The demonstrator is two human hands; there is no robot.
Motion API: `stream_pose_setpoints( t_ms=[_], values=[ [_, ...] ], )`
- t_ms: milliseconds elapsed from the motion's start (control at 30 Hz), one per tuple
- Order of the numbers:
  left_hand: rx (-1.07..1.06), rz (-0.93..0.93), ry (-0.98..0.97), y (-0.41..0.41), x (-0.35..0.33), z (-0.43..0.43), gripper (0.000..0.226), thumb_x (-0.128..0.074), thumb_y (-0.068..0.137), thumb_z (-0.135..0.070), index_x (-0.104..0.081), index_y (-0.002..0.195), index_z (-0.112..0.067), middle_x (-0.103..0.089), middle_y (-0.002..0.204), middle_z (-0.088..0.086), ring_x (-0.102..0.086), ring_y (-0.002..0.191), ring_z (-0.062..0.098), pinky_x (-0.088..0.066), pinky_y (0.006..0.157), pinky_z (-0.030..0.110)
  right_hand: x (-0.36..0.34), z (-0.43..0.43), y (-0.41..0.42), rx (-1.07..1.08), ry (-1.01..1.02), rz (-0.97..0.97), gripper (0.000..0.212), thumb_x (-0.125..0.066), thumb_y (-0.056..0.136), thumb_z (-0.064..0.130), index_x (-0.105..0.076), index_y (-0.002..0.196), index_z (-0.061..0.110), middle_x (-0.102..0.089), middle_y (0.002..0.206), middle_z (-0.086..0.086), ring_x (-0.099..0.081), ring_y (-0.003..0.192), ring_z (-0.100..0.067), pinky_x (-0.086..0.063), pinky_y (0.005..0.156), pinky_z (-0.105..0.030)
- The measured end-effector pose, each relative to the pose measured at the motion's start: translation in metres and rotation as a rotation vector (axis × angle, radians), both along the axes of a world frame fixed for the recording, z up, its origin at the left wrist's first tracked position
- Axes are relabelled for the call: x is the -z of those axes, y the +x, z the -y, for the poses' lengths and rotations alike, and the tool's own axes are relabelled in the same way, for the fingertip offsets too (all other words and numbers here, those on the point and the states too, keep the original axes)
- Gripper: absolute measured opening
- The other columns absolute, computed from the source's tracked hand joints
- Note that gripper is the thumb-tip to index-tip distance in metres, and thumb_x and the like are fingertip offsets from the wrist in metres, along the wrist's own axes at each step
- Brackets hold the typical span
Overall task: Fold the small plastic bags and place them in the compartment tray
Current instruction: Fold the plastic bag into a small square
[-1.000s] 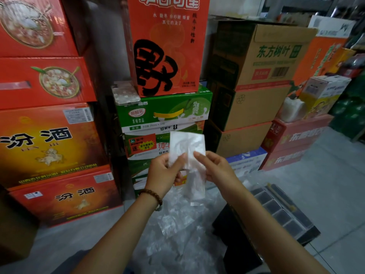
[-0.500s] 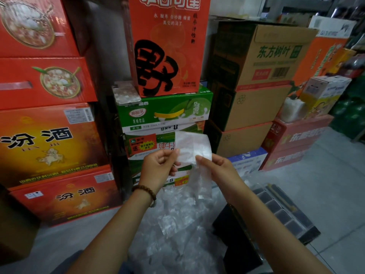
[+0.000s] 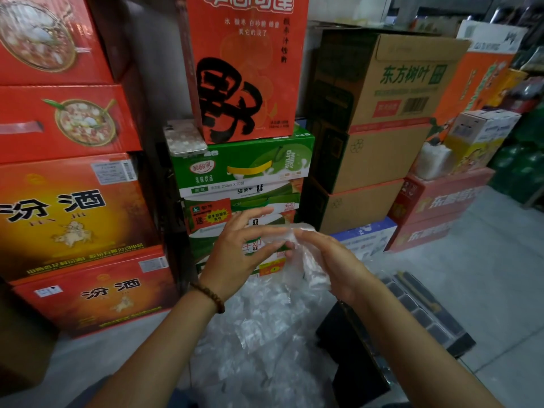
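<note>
I hold one small clear plastic bag (image 3: 306,260) in front of me, at chest height. My left hand (image 3: 238,254) pinches its upper edge between thumb and a fingertip, the other fingers spread. My right hand (image 3: 329,260) holds the bag from the right, its fingers against the plastic. The bag's top is bent over and the rest hangs crumpled beside my right palm. Below lies a heap of clear plastic bags (image 3: 265,334). The dark compartment tray (image 3: 426,316) sits on the floor at lower right, partly hidden by my right forearm.
Stacked cartons form a wall straight ahead: red liquor boxes (image 3: 73,216) at left, green milk cartons (image 3: 244,166) in the middle, brown boxes (image 3: 382,113) at right. A phone (image 3: 185,136) lies on the green carton. A black box (image 3: 353,357) stands beside the tray. Grey floor extends right.
The bag's upright top has been bent down toward me. My hands have drawn closer together and slightly lower, and the bag is now more bunched.
</note>
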State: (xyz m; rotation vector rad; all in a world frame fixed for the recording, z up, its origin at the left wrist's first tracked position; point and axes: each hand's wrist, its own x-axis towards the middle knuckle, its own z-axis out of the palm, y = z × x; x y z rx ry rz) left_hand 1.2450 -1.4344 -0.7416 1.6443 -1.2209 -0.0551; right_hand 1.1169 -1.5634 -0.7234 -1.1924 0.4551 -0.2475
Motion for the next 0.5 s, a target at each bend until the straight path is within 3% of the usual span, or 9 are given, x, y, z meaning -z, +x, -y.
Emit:
stream_pose_setpoints(
  t_ms=[133, 200, 300, 400, 500],
  values=[
    [-0.031, -0.015, -0.034, -0.0008, -0.0035, -0.0008, 0.014, -0.06, 0.082, -0.04, -0.066, 0.093, -0.046, -0.054, 0.116, -0.028, -0.05, 0.113, 0.0, -0.042, 0.097, 0.022, -0.0036, -0.0022, -0.0022, -0.087, 0.012, -0.042, 0.044, -0.057, 0.087, 0.038, -0.067, 0.119, 0.009, -0.072, 0.103, -0.004, -0.069, 0.094, -0.015, -0.054, 0.074, -0.023],
    [-0.055, -0.012, -0.034, 0.0009, -0.0031, -0.001, 0.012, -0.06, 0.083, -0.036, -0.067, 0.092, -0.041, -0.057, 0.114, -0.024, -0.054, 0.112, 0.004, -0.043, 0.097, 0.023, -0.0055, 0.0011, -0.0049, -0.122, 0.004, -0.072, 0.046, -0.061, 0.082, 0.041, -0.068, 0.117, 0.013, -0.073, 0.106, -0.003, -0.069, 0.098, -0.013, -0.055, 0.074, -0.024],
    [-0.072, -0.041, -0.04, 0.0015, -0.0029, -0.0016, 0.013, -0.06, 0.083, -0.035, -0.07, 0.09, -0.03, -0.062, 0.109, -0.021, -0.057, 0.108, 0.004, -0.044, 0.097, 0.023, -0.0059, 0.0065, -0.0083, -0.176, -0.059, -0.086, 0.041, -0.07, 0.082, 0.032, -0.069, 0.117, 0.01, -0.073, 0.105, -0.006, -0.068, 0.094, -0.016, -0.056, 0.078, -0.027],
    [-0.053, -0.155, -0.04, -0.003, -0.0042, -0.0014, 0.013, -0.059, 0.086, -0.034, -0.069, 0.086, -0.027, -0.067, 0.092, -0.02, -0.06, 0.095, -0.003, -0.047, 0.085, 0.017, -0.0047, 0.0054, -0.0084, -0.101, -0.145, -0.078, 0.041, -0.069, 0.079, 0.024, -0.069, 0.113, 0.003, -0.073, 0.095, -0.009, -0.069, 0.081, -0.015, -0.055, 0.066, -0.023],
    [-0.017, -0.21, -0.037, -0.0076, -0.0046, 0.0001, 0.023, -0.054, 0.09, -0.032, -0.066, 0.087, -0.013, -0.064, 0.083, -0.006, -0.059, 0.083, 0.005, -0.046, 0.076, 0.02, -0.0023, 0.0022, -0.0073, 0.005, -0.254, -0.025, 0.014, -0.07, 0.084, 0.016, -0.069, 0.089, 0.002, -0.073, 0.08, -0.005, -0.068, 0.069, -0.011, -0.052, 0.06, -0.019]
  ],
)
